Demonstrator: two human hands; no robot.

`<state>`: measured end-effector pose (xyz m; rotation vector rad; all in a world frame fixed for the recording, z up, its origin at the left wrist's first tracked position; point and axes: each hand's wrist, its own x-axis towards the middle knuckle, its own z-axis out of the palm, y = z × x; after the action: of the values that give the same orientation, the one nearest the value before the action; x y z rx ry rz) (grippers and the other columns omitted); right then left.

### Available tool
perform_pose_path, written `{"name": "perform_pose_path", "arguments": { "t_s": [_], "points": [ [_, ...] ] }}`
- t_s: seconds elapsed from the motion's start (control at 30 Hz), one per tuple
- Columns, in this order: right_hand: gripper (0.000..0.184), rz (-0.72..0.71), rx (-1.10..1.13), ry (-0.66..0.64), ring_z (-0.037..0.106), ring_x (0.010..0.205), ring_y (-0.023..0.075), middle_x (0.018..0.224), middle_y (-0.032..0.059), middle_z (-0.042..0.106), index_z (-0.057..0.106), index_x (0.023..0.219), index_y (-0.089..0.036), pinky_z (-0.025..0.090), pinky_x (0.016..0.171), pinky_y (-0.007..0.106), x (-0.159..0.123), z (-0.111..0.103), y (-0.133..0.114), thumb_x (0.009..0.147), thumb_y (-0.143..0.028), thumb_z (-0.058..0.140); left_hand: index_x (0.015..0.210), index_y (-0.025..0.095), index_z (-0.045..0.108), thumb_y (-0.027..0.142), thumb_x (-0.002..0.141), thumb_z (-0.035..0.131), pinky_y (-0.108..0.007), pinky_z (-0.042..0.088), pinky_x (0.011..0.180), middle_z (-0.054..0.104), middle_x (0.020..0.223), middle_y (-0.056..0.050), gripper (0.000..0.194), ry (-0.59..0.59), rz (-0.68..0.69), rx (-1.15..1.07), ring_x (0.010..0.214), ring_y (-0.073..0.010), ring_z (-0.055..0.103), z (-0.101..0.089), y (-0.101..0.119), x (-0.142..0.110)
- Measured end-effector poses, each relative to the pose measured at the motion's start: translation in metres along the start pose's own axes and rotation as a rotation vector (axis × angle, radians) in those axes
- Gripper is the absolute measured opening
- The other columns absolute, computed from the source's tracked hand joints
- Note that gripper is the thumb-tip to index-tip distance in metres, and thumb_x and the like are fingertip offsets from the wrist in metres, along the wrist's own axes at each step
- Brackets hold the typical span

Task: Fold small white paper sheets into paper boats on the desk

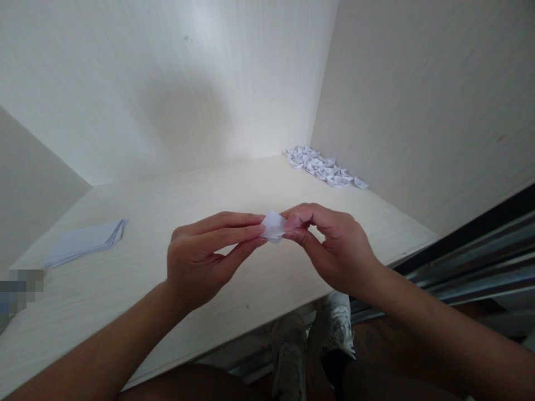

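The small folded paper (273, 225) was held above the desk (188, 200), directly between the 2 hands, so neither was nearer: both touched it. The left hand (209, 250) had its fingers extended and closed narrowly on the left side, thumb below. The right hand (343, 245) pinched the right side between a bent index finger and thumb. 1 corner of the paper pointed away toward the back wall (251, 83), across the line joining the 2 grips; no long axis could be told with certainty.

The paper pile (320, 167), made of small folded pieces, lay in the desk's far right corner and along its right edge, beyond the right hand and nearer to it than to the left. The flat paper stack (83, 242) lay by the left edge, well apart from the left hand, its sheets slightly fanned at the right end. 2 shoes (339, 320) showed below the near edge.
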<state>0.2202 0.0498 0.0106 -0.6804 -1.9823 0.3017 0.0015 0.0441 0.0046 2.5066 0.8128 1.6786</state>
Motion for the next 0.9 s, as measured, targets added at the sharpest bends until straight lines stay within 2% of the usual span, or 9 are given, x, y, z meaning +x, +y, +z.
{"name": "perform_pose_path", "arguments": {
  "t_s": [0.17, 0.4, 0.63, 0.77, 0.9],
  "points": [
    [0.01, -0.067, -0.025, 0.05, 0.064, 0.08, 0.0118, 0.086, 0.0028, 0.07, 0.066, 0.089, -0.017, 0.05, 0.073, 0.023, 0.0, 0.003, 0.003, 0.094, -0.009, 0.069, 0.091, 0.018, 0.079, 0.007, 0.082, 0.082, -0.017, 0.062, 0.07, 0.083, 0.093, -0.003, 0.014, -0.022, 0.002, 0.01, 0.076, -0.011, 0.077, 0.0, -0.002, -0.001],
    [0.011, -0.063, -0.098, 0.094, 0.066, 0.078, 0.0112, 0.084, 0.0022, 0.072, 0.065, 0.088, -0.017, 0.05, 0.073, 0.022, -0.002, 0.01, 0.001, 0.095, -0.01, 0.068, 0.092, 0.02, 0.076, 0.012, 0.086, 0.079, -0.021, 0.061, 0.071, 0.081, 0.091, -0.002, 0.01, 0.005, 0.053, 0.122, 0.078, -0.0127, 0.076, 0.0, -0.006, -0.006],
    [0.006, -0.108, -0.213, 0.13, 0.07, 0.079, 0.0134, 0.088, 0.0019, 0.076, 0.064, 0.096, -0.018, 0.052, 0.073, 0.023, -0.004, 0.015, 0.001, 0.095, -0.014, 0.068, 0.09, 0.019, 0.072, 0.009, 0.09, 0.072, -0.025, 0.059, 0.073, 0.079, 0.088, -0.003, 0.01, 0.004, -0.044, 0.053, 0.08, -0.014, 0.074, 0.001, -0.003, -0.004],
    [0.016, -0.128, -0.294, 0.127, 0.074, 0.084, 0.0161, 0.099, 0.0053, 0.08, 0.069, 0.111, -0.016, 0.054, 0.075, 0.025, -0.004, 0.013, 0.001, 0.095, -0.016, 0.07, 0.09, 0.019, 0.071, 0.008, 0.091, 0.07, -0.026, 0.058, 0.074, 0.078, 0.087, -0.004, 0.011, 0.006, -0.063, 0.004, 0.081, -0.0138, 0.073, 0.001, -0.003, -0.004],
    [0.01, -0.162, -0.329, 0.115, 0.074, 0.078, 0.0165, 0.093, 0.0047, 0.082, 0.073, 0.104, -0.015, 0.054, 0.074, 0.028, -0.002, 0.012, -0.001, 0.095, -0.016, 0.071, 0.09, 0.019, 0.07, 0.009, 0.092, 0.07, -0.025, 0.058, 0.072, 0.077, 0.086, -0.003, 0.01, -0.006, -0.069, 0.024, 0.078, -0.0131, 0.072, 0.002, -0.004, -0.005]
  ]
}}
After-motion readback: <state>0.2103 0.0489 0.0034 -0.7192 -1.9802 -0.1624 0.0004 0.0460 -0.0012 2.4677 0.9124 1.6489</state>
